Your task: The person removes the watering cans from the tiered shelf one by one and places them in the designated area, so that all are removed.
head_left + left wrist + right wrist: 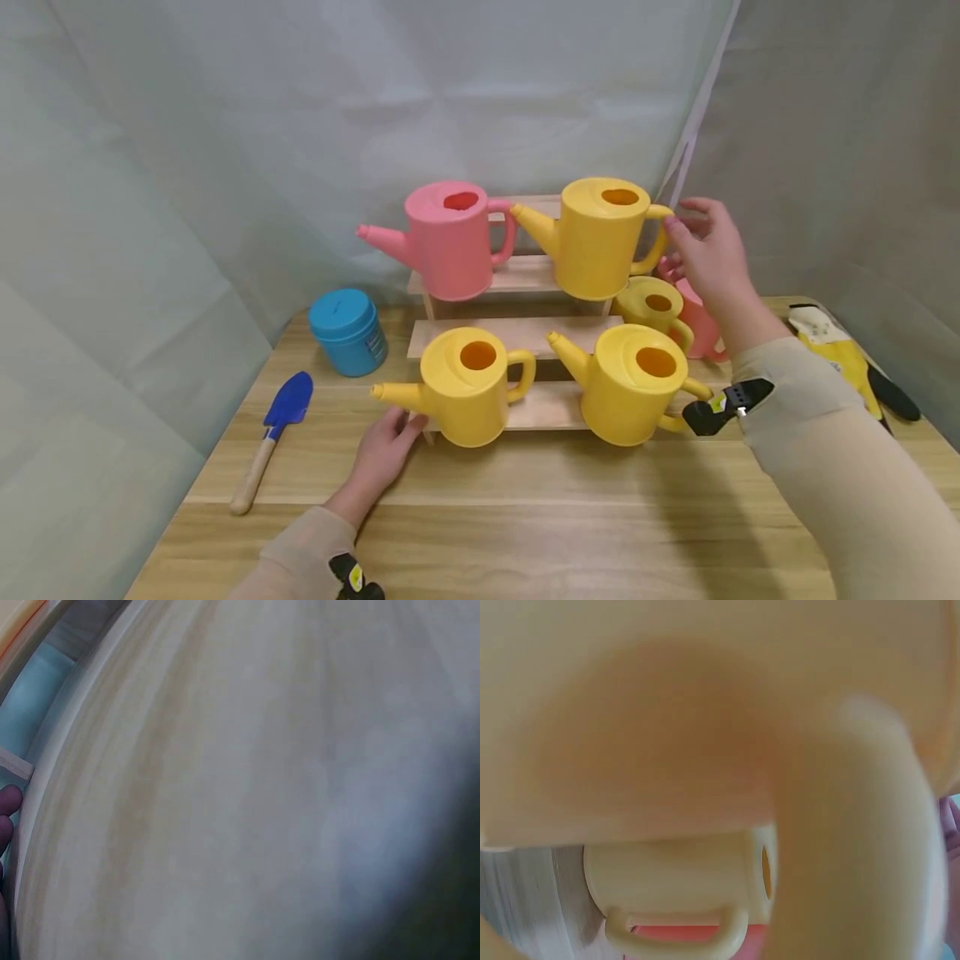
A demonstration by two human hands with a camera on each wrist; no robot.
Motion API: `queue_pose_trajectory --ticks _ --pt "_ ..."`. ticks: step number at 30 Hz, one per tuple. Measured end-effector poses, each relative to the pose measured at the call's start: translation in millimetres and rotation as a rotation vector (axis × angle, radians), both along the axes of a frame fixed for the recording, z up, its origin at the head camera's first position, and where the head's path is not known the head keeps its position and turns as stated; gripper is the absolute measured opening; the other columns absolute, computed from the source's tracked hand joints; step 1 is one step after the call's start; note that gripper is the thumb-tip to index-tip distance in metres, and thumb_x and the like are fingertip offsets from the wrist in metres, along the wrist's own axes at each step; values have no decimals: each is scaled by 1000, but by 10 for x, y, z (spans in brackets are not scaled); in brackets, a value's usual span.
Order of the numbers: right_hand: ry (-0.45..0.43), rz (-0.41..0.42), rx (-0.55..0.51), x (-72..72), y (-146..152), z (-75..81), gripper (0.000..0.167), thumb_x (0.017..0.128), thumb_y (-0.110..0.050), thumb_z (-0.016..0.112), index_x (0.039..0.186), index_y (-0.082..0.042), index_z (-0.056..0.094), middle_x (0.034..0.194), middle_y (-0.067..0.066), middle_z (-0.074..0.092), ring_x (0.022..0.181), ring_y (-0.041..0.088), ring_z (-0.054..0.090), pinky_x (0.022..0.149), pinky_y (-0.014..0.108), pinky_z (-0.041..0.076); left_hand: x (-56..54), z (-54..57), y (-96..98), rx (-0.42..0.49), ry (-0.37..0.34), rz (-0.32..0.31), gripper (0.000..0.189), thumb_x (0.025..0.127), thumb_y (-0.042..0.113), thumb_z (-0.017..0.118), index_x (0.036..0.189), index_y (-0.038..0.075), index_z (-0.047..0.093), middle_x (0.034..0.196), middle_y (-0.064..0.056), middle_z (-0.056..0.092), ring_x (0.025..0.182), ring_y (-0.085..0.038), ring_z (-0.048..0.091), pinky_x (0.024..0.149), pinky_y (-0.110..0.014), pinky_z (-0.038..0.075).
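A tiered wooden shelf stand [517, 335] carries a pink watering can [452, 250] and a yellow watering can [597, 250] up high. Two more yellow watering cans, a left one [465, 400] and a right one [630, 400], sit on its lowest step. My right hand [708, 250] is at the handle of the upper yellow can, thumb at the handle's top and fingers loosely spread; that handle fills much of the right wrist view. Low at the stand's left end, my left hand [382, 450] rests with relaxed fingers against the edge, below a spout.
Behind the stand's right side are another yellow watering can [645, 300] and a pink one [699, 321]. Yellow-and-black gloves [840, 354] lie far right. On the left are a blue lidded tub [347, 333] and a blue trowel [288, 404] with a wooden handle.
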State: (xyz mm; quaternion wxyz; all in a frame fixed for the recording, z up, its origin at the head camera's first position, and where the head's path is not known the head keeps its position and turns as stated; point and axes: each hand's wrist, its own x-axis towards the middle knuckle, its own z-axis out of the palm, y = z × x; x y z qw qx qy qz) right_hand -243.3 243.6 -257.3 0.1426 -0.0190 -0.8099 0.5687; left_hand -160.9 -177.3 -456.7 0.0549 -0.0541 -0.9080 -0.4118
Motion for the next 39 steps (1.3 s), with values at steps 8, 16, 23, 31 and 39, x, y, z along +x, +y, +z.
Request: queue_pose_trajectory --ticks 8,16,23,31,39 --pt "-38 69 -20 -18 -24 -8 49 93 -40 51 137 -23 40 111 7 56 63 18 60 59 23 52 -9 30 22 -5 -9 -6 47 95 46 48 128 13 53 124 -19 58 115 -36 53 93 -53 40" --pt "12 7 -51 -42 -36 -57 43 91 -41 49 128 -21 46 98 2 57 54 13 55 58 21 51 -18 24 42 2 -24 -7 49 95 48 48 128 13 53 125 -19 57 116 -36 52 94 -53 40" --pt "69 -27 -168 -18 49 -78 35 88 -38 54 119 -21 51 92 2 58 52 14 52 54 20 49 -17 31 49 -22 -2 5 43 95 47 49 123 16 56 111 -15 64 102 -30 59 87 -50 44" --pt "83 -88 -215 74 237 -74 36 87 -40 56 118 -23 50 92 1 57 52 12 50 51 17 47 -19 58 47 -39 19 0 36 95 45 49 114 15 58 81 -6 58 77 -22 52 72 -41 44" --pt "93 -174 -301 181 497 -108 39 83 -41 57 117 -23 49 93 1 55 55 12 47 53 16 44 -25 43 44 -32 9 -8 43 95 47 48 122 15 56 103 -14 65 95 -29 59 84 -49 45"
